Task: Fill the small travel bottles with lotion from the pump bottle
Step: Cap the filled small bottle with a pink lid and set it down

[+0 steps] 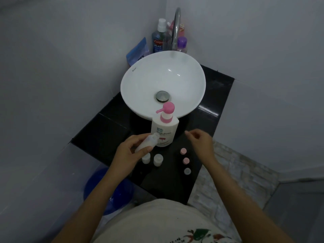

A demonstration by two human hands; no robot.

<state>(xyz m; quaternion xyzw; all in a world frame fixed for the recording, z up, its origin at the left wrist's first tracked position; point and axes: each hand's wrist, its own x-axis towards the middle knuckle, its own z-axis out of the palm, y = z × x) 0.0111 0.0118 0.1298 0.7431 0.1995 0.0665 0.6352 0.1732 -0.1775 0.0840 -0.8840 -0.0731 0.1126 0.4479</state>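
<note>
Head view: my left hand [130,151] fingers are clamping an uncapped travel bottle [146,143] just before the pump bottle [164,128]; right hand [201,142] fingers are hovering apart. Next: aligning bottle mouth under the spout, pressing.

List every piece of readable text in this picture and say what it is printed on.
"Shokubutsu" on the pump bottle; the smaller print on its label is too blurred to read.
"Colg" and "PLAX" on the blue mouthwash bottle behind the sink; the brand name is partly cut off by the faucet.
A small black brand mark on the sink rim, too small to read surely.
Dark print on the blue pouch, unreadable.
</note>
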